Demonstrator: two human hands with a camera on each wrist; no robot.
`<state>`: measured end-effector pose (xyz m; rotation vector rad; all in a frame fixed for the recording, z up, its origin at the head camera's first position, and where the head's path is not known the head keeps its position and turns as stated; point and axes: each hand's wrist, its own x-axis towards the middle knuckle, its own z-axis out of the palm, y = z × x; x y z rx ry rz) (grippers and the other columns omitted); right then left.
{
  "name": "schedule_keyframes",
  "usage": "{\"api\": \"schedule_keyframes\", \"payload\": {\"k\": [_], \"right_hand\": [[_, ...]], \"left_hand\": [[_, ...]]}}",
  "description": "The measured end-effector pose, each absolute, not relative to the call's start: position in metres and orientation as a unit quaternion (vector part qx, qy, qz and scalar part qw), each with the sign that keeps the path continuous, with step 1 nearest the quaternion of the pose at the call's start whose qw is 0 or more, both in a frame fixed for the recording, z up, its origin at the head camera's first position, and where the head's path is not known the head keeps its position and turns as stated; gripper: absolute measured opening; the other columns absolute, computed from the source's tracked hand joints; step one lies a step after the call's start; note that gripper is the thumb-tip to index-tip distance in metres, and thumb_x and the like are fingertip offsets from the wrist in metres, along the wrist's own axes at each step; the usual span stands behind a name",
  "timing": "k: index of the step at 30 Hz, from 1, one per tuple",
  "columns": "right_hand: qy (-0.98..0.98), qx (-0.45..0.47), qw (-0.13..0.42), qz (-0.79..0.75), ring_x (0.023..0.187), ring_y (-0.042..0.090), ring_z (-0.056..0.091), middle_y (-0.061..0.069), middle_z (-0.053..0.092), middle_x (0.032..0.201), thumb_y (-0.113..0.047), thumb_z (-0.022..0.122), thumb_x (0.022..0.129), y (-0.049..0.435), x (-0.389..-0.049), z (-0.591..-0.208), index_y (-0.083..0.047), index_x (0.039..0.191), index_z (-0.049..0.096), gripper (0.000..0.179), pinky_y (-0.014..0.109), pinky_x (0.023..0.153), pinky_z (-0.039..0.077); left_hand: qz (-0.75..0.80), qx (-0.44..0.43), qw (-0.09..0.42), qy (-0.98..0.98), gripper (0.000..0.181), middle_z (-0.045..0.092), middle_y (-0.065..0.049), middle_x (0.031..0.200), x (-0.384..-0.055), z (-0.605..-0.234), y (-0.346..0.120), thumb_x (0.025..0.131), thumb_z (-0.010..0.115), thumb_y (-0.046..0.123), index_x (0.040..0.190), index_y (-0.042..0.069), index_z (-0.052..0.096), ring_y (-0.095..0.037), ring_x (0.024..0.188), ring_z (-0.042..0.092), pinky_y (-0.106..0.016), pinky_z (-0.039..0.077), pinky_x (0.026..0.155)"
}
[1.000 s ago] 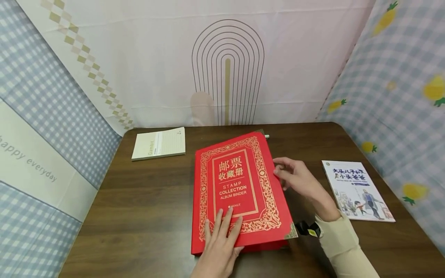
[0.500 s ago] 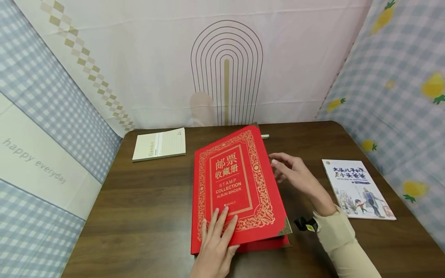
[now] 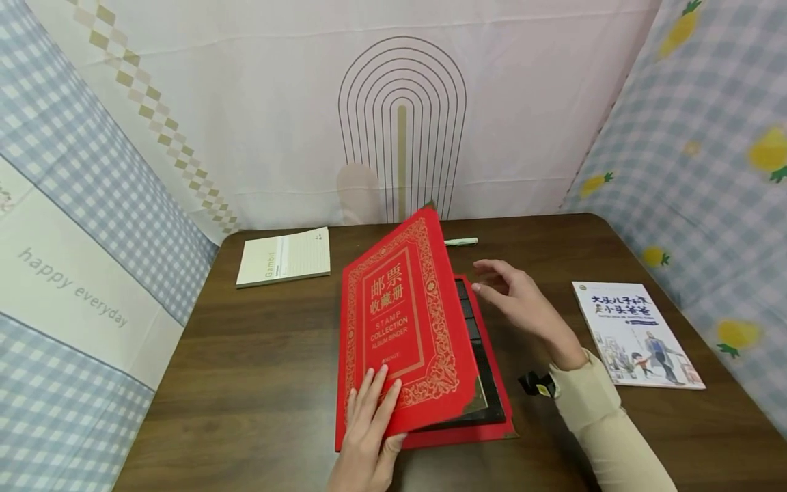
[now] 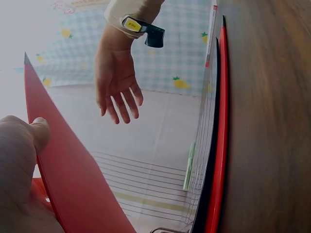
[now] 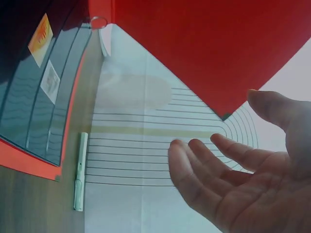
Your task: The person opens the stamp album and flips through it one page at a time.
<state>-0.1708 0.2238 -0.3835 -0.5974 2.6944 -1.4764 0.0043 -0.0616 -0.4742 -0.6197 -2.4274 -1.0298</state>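
A red stamp album [image 3: 393,335] lies on the table with its front cover tilted partway up, hinged along the left side. My left hand [image 3: 367,434] pinches the cover's lower edge: fingers lie on the printed front, and the thumb [image 4: 41,134] presses the inside. Under the raised cover a black page [image 3: 488,386] shows; in the right wrist view it carries an orange stamp [image 5: 41,40] and a greyish stamp [image 5: 50,82]. My right hand [image 3: 529,304] hovers beyond the album's right edge, fingers relaxed, holding nothing and apart from the cover.
A cream notebook [image 3: 283,257] lies at the back left. At the right is a white picture book [image 3: 636,335]. A pale green pen [image 3: 461,242] lies behind the album, near the table's back edge. Printed cloth hangs around the back and sides.
The cover has risen and swung left, baring the black page and more of the pen. My left hand has moved slightly left with it. The right hand has come away from the cover's edge.
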Motion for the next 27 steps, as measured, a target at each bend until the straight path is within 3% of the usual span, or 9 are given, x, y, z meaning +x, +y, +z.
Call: {"api": "schedule_keyframes", "payload": {"k": [2, 5, 9, 12, 14, 23, 27], "right_hand": [[0.864, -0.192, 0.003, -0.465, 0.122, 0.039, 0.058, 0.023, 0.054, 0.140, -0.014, 0.063, 0.101, 0.225, -0.174, -0.382, 0.004, 0.142, 0.050, 0.047, 0.053, 0.100, 0.048], [0.865, -0.197, 0.001, -0.462, 0.127, 0.042, 0.054, 0.025, 0.051, 0.143, -0.014, 0.064, 0.101, 0.225, -0.179, -0.380, 0.005, 0.144, 0.047, 0.050, 0.056, 0.103, 0.044], [0.864, -0.197, -0.006, -0.463, 0.128, 0.042, 0.054, 0.025, 0.051, 0.144, -0.014, 0.065, 0.100, 0.221, -0.186, -0.381, 0.005, 0.145, 0.047, 0.052, 0.057, 0.104, 0.044], [0.868, -0.193, -0.015, -0.458, 0.128, 0.041, 0.054, 0.024, 0.052, 0.143, -0.016, 0.066, 0.100, 0.216, -0.191, -0.384, 0.004, 0.144, 0.049, 0.051, 0.058, 0.103, 0.044], [0.872, -0.190, -0.020, -0.450, 0.128, 0.040, 0.054, 0.023, 0.053, 0.143, -0.016, 0.066, 0.099, 0.213, -0.194, -0.386, 0.003, 0.143, 0.050, 0.051, 0.057, 0.102, 0.045], [0.898, -0.193, -0.026, -0.393, 0.130, 0.039, 0.051, 0.024, 0.053, 0.144, -0.019, 0.069, 0.098, 0.205, -0.208, -0.394, 0.003, 0.144, 0.051, 0.055, 0.059, 0.102, 0.043], [0.906, -0.192, -0.008, -0.377, 0.133, 0.040, 0.048, 0.024, 0.051, 0.146, -0.019, 0.070, 0.097, 0.204, -0.214, -0.399, 0.002, 0.145, 0.049, 0.057, 0.059, 0.106, 0.039]], "left_hand": [[-0.383, -0.222, 0.219, -0.869, 0.059, 0.036, -0.011, 0.160, 0.005, -0.474, -0.063, 0.104, 0.047, 0.043, 0.155, 0.013, 0.043, -0.031, 0.148, 0.028, -0.072, 0.032, 0.101], [-0.403, -0.216, 0.214, -0.863, 0.059, 0.036, -0.012, 0.160, 0.006, -0.473, -0.066, 0.103, 0.053, 0.037, 0.155, 0.012, 0.042, -0.031, 0.148, 0.029, -0.053, 0.024, 0.117], [-0.405, -0.211, 0.225, -0.861, 0.059, 0.036, -0.011, 0.160, 0.007, -0.475, -0.069, 0.102, 0.056, 0.035, 0.155, 0.013, 0.041, -0.029, 0.147, 0.030, -0.031, 0.015, 0.120], [-0.408, -0.214, 0.237, -0.855, 0.057, 0.036, -0.011, 0.160, 0.007, -0.477, -0.072, 0.104, 0.054, 0.034, 0.155, 0.012, 0.041, -0.026, 0.148, 0.029, -0.026, 0.014, 0.119], [-0.420, -0.219, 0.237, -0.848, 0.057, 0.036, -0.013, 0.160, 0.007, -0.478, -0.074, 0.103, 0.057, 0.028, 0.155, 0.010, 0.041, -0.026, 0.149, 0.028, -0.018, 0.007, 0.117], [-0.465, -0.243, 0.269, -0.808, 0.054, 0.036, -0.022, 0.157, 0.005, -0.477, -0.081, 0.104, 0.055, 0.019, 0.151, -0.004, 0.040, -0.026, 0.150, 0.026, -0.021, 0.020, 0.116], [-0.477, -0.240, 0.272, -0.800, 0.059, 0.035, -0.023, 0.156, 0.004, -0.476, -0.083, 0.098, 0.062, 0.008, 0.150, -0.007, 0.039, -0.024, 0.149, 0.027, -0.020, 0.026, 0.114]]}}
